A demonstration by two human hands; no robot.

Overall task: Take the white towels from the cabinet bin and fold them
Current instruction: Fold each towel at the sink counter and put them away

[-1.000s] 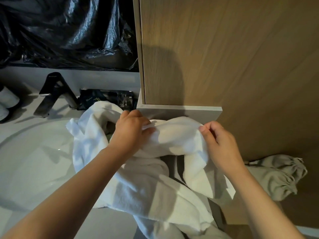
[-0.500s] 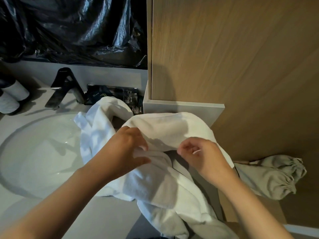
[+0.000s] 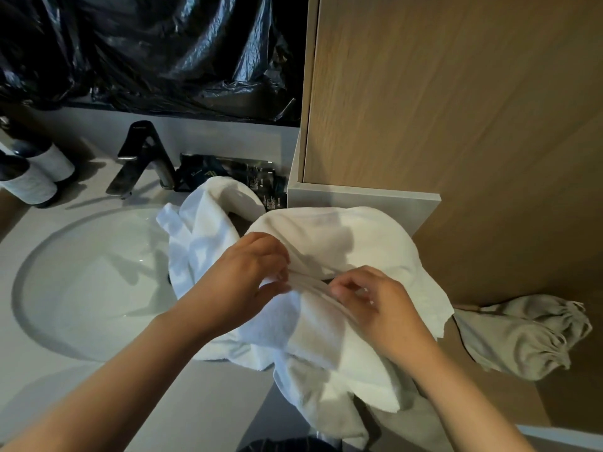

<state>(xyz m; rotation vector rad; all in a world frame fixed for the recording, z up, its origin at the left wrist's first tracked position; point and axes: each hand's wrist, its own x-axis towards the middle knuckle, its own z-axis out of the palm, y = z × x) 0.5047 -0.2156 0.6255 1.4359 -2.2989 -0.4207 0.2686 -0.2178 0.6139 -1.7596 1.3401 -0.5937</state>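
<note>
- Wooden cabinet panel (image 3: 456, 109) fills the right side; black plastic sheeting (image 3: 146, 50) hangs at the back left.
- Round white sink (image 3: 81, 282) sits in the grey bench (image 3: 202, 396).
- White towels (image 3: 326, 243) lie bunched on the bench, spilling over the sink's right rim and off the front edge.
- Beige drawstring bag (image 3: 522, 337) lies off to the right.
- Left hand (image 3: 244, 275): fingers curled, pinching a towel fold.
- Right hand (image 3: 375, 305): thumb and fingers nip the same hem, just beside the left.
- Dark faucet (image 3: 143, 158) stands behind the sink.

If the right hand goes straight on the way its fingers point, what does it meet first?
Probably the left hand, just past the fold of white terry towel that the right hand pinches; depth is unclear.
</note>
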